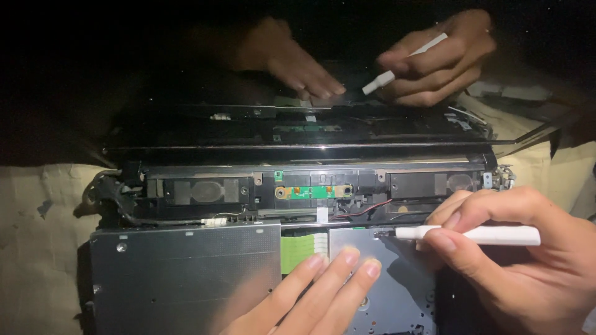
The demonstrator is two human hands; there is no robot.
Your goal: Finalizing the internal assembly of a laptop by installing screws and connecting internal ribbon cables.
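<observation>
One opened laptop (298, 186) lies on a desk (37, 248) covered with pale, wrinkled paper. Its glossy black screen (186, 124) stands behind the exposed base. On the base sit two dark speakers (202, 190), one at each side of a small green circuit board (313, 192). In front of that board lie one grey metal drive (186, 273), one bright green ribbon strip (297, 251) and one silver metal plate (397, 279).

Four hands show, but only two are real. The left hand (316, 291) rests flat on the silver plate, its fingers (351, 260) loose and holding nothing. The right hand (515, 254) pinches one white pen-shaped tool (472, 234), whose tip touches the back edge of the silver plate, just in front of the right speaker. The two hands and the second white tool (403, 62) above the laptop are a mirror image in the screen.

Both wrists are cut off by the lower edge. The tool's tip is too small to make out. The room behind the laptop is black, so nothing there can be told; light falls only on the laptop's base and the paper beside it.
</observation>
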